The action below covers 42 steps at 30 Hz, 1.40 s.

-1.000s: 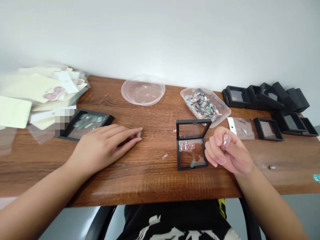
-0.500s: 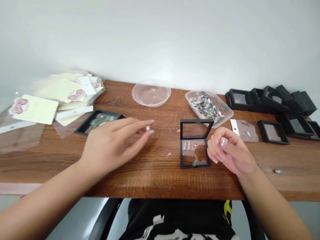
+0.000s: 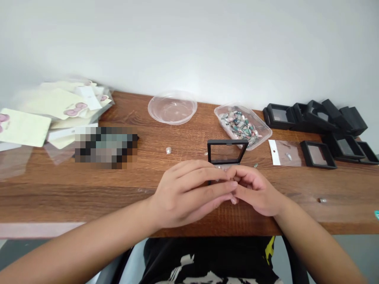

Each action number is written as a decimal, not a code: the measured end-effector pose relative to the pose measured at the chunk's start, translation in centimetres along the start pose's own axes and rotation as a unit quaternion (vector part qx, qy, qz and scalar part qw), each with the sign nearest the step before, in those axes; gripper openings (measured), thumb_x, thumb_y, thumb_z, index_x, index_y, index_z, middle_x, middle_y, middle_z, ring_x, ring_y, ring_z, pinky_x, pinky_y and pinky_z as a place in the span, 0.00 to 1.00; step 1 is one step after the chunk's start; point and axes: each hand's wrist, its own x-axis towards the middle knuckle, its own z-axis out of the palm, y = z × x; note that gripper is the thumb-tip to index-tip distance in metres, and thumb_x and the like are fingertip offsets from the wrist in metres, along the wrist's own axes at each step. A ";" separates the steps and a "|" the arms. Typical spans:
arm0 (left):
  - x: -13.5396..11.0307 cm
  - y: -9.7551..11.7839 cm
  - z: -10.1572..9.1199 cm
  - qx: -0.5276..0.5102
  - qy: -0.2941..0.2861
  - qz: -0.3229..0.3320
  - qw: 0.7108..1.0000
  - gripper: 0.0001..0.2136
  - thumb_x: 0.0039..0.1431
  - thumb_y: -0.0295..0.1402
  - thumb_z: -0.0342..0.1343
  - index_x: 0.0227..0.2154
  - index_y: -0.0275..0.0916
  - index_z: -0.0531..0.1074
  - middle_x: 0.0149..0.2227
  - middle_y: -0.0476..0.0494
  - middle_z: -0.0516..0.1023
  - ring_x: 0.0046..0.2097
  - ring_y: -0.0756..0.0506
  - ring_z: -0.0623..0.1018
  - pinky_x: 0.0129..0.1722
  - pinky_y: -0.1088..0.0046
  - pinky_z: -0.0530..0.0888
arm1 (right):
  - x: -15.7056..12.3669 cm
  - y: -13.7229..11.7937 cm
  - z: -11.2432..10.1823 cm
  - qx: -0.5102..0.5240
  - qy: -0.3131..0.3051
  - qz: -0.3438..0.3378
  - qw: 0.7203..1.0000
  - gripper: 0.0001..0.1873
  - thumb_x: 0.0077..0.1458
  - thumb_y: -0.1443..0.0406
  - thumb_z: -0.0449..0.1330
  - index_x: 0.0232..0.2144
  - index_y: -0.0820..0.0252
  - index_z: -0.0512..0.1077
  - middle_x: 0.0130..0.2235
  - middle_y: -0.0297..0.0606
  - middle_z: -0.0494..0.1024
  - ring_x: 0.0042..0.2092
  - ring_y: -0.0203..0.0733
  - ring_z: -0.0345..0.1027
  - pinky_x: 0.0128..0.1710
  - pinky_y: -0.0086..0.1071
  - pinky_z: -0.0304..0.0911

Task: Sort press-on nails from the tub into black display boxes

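Observation:
My left hand [image 3: 189,193] and my right hand [image 3: 256,193] meet in front of the black display frame [image 3: 227,142], their fingertips pinched together. A small glossy pinkish piece [image 3: 234,199] shows at the fingertips; the rest of what they hold is hidden. The frame stands open, its lid raised and its lower half mostly covered by my hands. Left of it, a small pale press-on nail [image 3: 168,150] lies on the table. A green press-on nail [image 3: 256,165] lies just to the right of the frame.
A clear tub [image 3: 265,134] of many press-on nails stands behind the frame, beside a round clear bowl [image 3: 152,108]. Black frames [image 3: 318,156] are piled at right, near a small plastic bag [image 3: 293,154]. Cream cards [image 3: 26,128] and a pixelated dark tray [image 3: 106,148] are at left.
My left hand has let go of the small pale press-on nail on the table and moved right to my right hand. My right hand has come left, in front of the frame.

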 end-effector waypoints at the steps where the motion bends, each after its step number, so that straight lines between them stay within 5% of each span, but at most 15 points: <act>1: -0.1 -0.1 0.1 -0.010 0.003 -0.001 1.000 0.08 0.64 0.32 0.61 0.45 0.41 0.76 0.39 0.45 0.83 0.38 0.48 0.82 0.40 0.71 0.79 | 0.0 0.0 0.0 -0.002 -0.003 0.001 1.000 0.12 0.63 0.58 0.62 0.35 0.60 0.68 0.27 0.29 0.69 0.27 0.29 0.59 0.28 0.26 0.58; 26: 0.3 -1.0 -0.8 -0.218 -0.033 -0.014 0.975 0.08 0.59 0.34 0.67 0.39 0.37 0.78 0.31 0.46 0.83 0.33 0.47 0.82 0.34 0.71 0.79 | -0.6 -1.1 0.9 -0.079 -0.002 0.138 0.987 0.07 0.58 0.64 0.64 0.36 0.60 0.70 0.30 0.29 0.68 0.30 0.31 0.58 0.28 0.26 0.54; 33: -0.4 -0.7 -0.3 -0.344 -0.058 -0.117 0.930 0.05 0.62 0.29 0.64 0.40 0.36 0.79 0.31 0.44 0.81 0.34 0.50 0.79 0.37 0.75 0.77 | -0.4 -1.1 0.9 -0.126 0.027 0.081 0.988 0.06 0.57 0.67 0.64 0.30 0.61 0.69 0.28 0.28 0.68 0.28 0.29 0.59 0.27 0.24 0.56; 42: -1.1 -0.4 0.2 -0.323 -0.024 -0.151 0.934 0.11 0.62 0.25 0.62 0.48 0.38 0.77 0.35 0.46 0.85 0.38 0.49 0.82 0.43 0.75 0.80 | -0.1 -1.1 1.3 -0.218 0.071 0.018 0.973 0.06 0.61 0.67 0.59 0.31 0.60 0.69 0.27 0.28 0.70 0.28 0.30 0.61 0.28 0.24 0.57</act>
